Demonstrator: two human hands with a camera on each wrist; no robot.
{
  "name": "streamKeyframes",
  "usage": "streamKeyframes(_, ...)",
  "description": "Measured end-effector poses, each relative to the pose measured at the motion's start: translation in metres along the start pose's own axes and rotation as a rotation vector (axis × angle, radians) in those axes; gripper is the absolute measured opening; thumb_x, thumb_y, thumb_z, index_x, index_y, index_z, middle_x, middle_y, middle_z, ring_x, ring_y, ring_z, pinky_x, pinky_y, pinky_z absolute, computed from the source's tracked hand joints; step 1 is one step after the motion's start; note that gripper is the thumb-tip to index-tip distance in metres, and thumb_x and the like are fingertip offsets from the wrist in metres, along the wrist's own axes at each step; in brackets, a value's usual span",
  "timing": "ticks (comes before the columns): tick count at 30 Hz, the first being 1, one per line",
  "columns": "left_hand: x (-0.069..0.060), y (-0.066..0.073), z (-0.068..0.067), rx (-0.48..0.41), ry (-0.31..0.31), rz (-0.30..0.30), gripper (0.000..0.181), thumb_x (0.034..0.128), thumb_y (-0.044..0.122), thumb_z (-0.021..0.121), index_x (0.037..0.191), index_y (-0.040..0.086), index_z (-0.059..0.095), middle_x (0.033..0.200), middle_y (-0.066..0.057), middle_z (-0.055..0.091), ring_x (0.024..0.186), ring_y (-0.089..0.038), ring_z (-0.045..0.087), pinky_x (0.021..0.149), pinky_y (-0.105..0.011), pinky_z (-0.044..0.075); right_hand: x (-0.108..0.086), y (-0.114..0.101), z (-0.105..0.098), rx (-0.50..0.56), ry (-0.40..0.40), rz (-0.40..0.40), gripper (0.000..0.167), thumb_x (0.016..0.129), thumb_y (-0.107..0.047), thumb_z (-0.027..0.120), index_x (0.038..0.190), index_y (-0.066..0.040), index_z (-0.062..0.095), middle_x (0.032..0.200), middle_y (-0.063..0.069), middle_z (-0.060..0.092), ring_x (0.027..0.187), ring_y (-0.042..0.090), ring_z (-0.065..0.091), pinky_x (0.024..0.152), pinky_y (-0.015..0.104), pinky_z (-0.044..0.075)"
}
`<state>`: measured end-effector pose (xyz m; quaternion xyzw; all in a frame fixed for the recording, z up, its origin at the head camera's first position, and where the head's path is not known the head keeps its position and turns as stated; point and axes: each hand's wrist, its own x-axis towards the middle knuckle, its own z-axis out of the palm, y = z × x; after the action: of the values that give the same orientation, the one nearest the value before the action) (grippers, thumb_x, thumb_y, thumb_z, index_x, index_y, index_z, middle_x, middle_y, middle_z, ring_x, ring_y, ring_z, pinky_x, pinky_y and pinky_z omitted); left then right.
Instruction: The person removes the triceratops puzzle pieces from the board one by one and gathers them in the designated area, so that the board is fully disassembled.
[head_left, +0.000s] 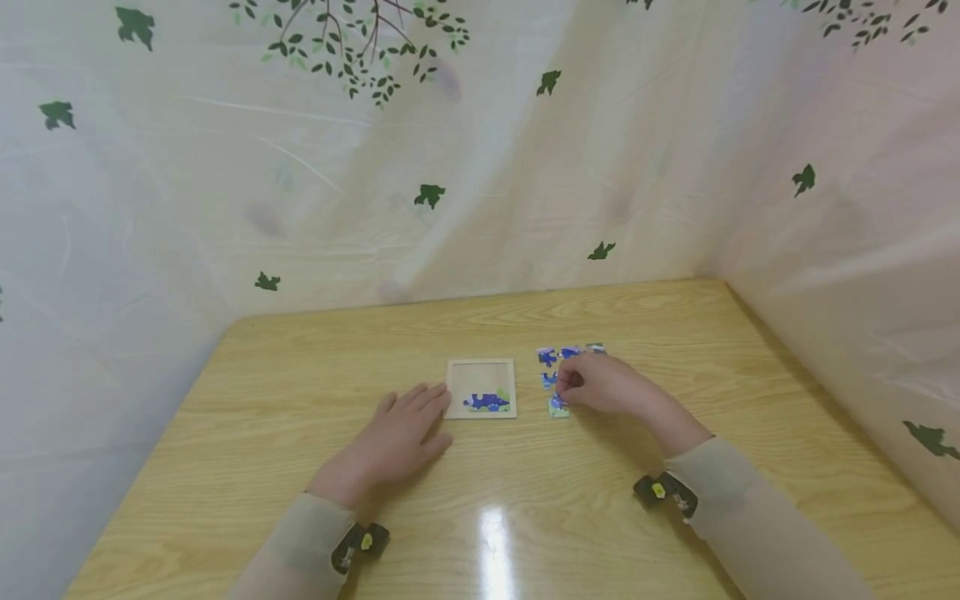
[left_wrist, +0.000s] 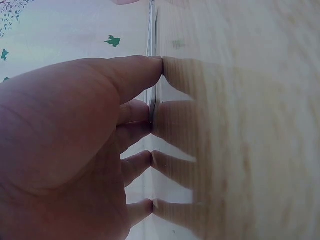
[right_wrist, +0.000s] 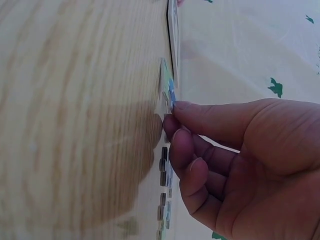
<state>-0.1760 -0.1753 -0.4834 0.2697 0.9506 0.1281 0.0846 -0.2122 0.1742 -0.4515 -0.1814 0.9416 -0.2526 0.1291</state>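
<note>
My left hand [head_left: 397, 435] lies spread on the table with its fingertips at the left edge of a square wooden puzzle frame [head_left: 482, 361]. Joined blue and green pieces [head_left: 487, 403] fill the lower right part of the frame. To the right of it, my right hand [head_left: 603, 383] pinches a green and blue jigsaw piece [head_left: 558, 408] between thumb and index finger. In the right wrist view that jigsaw piece [right_wrist: 167, 80] stands tilted at the thumb tip, its far end raised off the table. My other right fingers are curled.
Loose jigsaw pieces [head_left: 547, 357] lie in rows beyond and beneath my right hand, some partly hidden by it. The wooden table [head_left: 360, 358] ends at a pale curtain [head_left: 337, 225] printed with leaves, at the back and sides.
</note>
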Motion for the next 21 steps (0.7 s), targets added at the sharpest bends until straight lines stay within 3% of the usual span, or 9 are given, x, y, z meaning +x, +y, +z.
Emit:
streamKeyframes(6,-0.0006,0.0006,-0.0008,0.000,0.001,0.002,0.070,0.1143,0.040,0.059,0.170,0.004,0.039,0.179,-0.014,0.032,0.165,-0.042,0.025,0.132,-0.071,0.013,-0.0001,-0.0003,-0.0008,0.011,0.004,0.011,0.005,0.105,-0.010,0.076,0.101,-0.010,0.073,0.096,-0.002,0.071,0.090,0.018,0.061,0.086,0.041,0.056)
streamKeyframes(14,-0.0002,0.0005,-0.0010,-0.003,0.004,0.001,0.069,0.1143,0.040,0.059,0.170,0.004,0.040,0.179,-0.014,0.032,0.166,-0.041,0.025,0.132,-0.070,0.013,0.0012,0.0030,-0.0026,0.017,0.087,0.010,0.005,0.102,-0.013,0.079,0.103,-0.014,0.074,0.096,-0.002,0.071,0.089,0.018,0.062,0.083,0.039,0.054)
streamKeyframes(21,-0.0006,0.0010,-0.0016,0.002,-0.003,0.002,0.070,0.1144,0.041,0.059,0.170,0.004,0.039,0.179,-0.014,0.032,0.166,-0.041,0.025,0.132,-0.070,0.012,0.0031,0.0003,-0.0030,0.038,0.108,0.017,0.007,0.105,-0.014,0.075,0.111,-0.011,0.074,0.098,0.000,0.070,0.087,0.019,0.061,0.078,0.037,0.054)
